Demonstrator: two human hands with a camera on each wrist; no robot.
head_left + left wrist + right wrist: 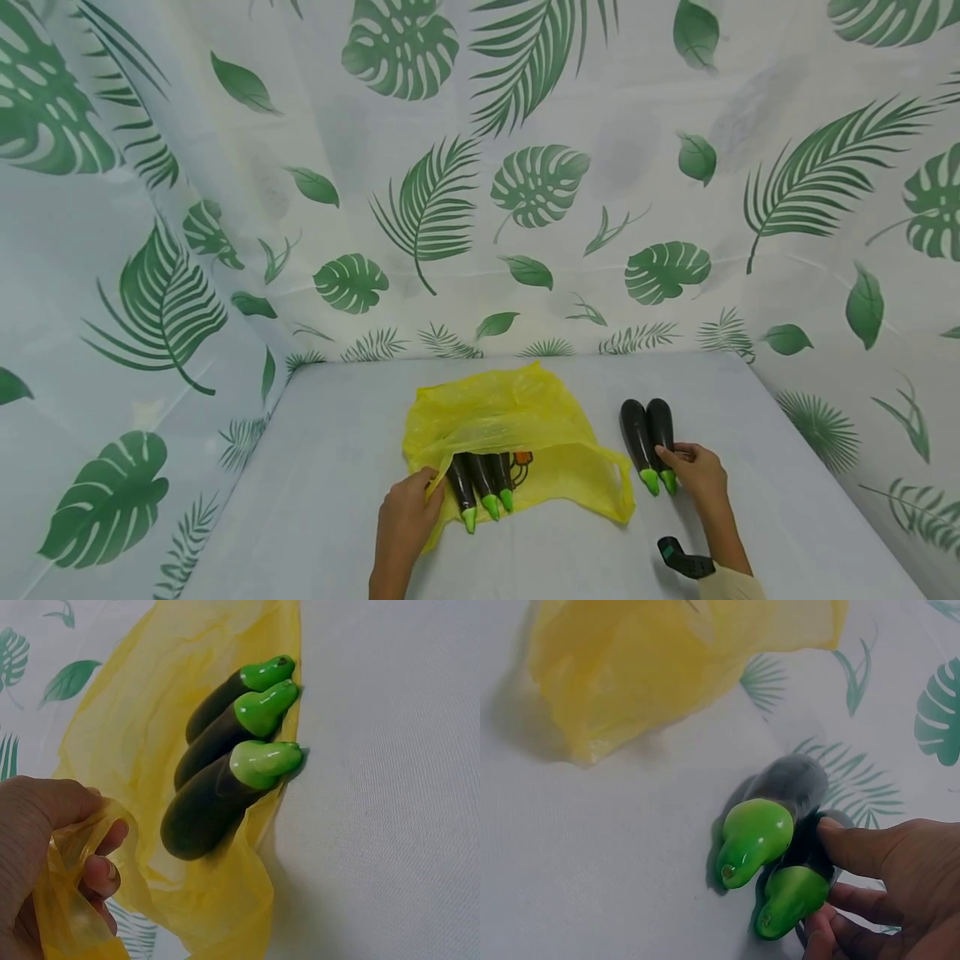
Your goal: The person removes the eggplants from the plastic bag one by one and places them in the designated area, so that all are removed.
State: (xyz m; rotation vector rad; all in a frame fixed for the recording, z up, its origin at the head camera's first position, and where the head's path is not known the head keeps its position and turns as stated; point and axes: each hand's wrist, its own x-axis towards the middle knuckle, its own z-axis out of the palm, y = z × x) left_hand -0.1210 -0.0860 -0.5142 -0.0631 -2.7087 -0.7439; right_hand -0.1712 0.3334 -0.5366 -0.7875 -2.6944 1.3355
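Observation:
A yellow plastic bag (pixel 570 479) lies spread on the table, its mouth facing me. My left hand (pixel 408 512) pinches the bag's edge near its left handle, lifting the film. Three dark eggplants with green stems lie side by side in the bag's mouth; the nearest eggplant (pixel 202 814) shows well in the left wrist view. To the right of the bag, two more eggplants lie next to each other. My right hand (pixel 697 475) grips the right-hand eggplant (pixel 661 433) between thumb and fingers. The other eggplant (pixel 787 784) lies just left of it.
The white table (pixel 315 467) stretches under everything. Behind and at both sides hang white sheets printed with green leaves (pixel 540 183). A black strapped device (pixel 682 560) sits on the right wrist, by a light sleeve (pixel 731 583).

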